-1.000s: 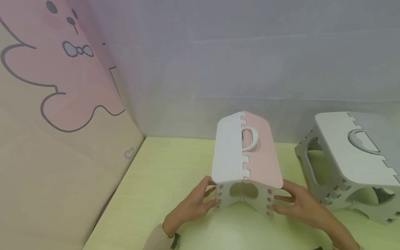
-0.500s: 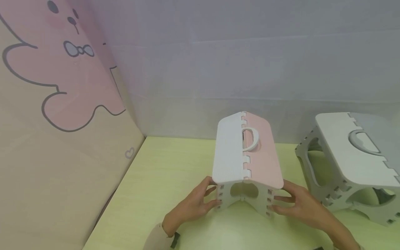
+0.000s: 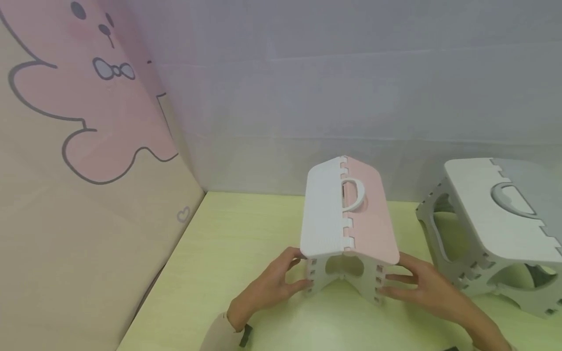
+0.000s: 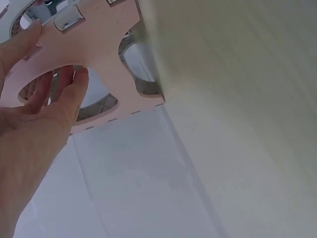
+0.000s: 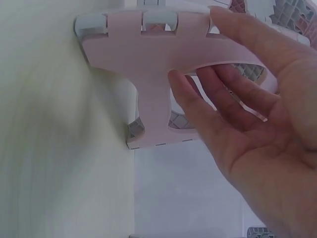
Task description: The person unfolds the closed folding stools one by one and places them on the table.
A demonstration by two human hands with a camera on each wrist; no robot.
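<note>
A small folding step stool stands partly folded in the middle of the head view, its white and pink top halves sloping from a central hinge like a roof. A white loop handle stands up at the hinge. The left hand grips the left leg panel, fingers reaching into its oval cutout and thumb at the near edge. Opposite it, the right hand holds the right leg panel the same way, fingertips at the cutout. Parts of the fingers are hidden behind the panels in the head view.
A second folding stool, white and grey, stands unfolded just right of the right forearm. The pale yellow-green tabletop meets a plain grey backdrop behind. A cream sheet with a pink cartoon animal hangs at the left.
The head view has drifted very slightly, so everything sits a little further right in it. Both hands keep their hold and the stool stays at the same fold.
</note>
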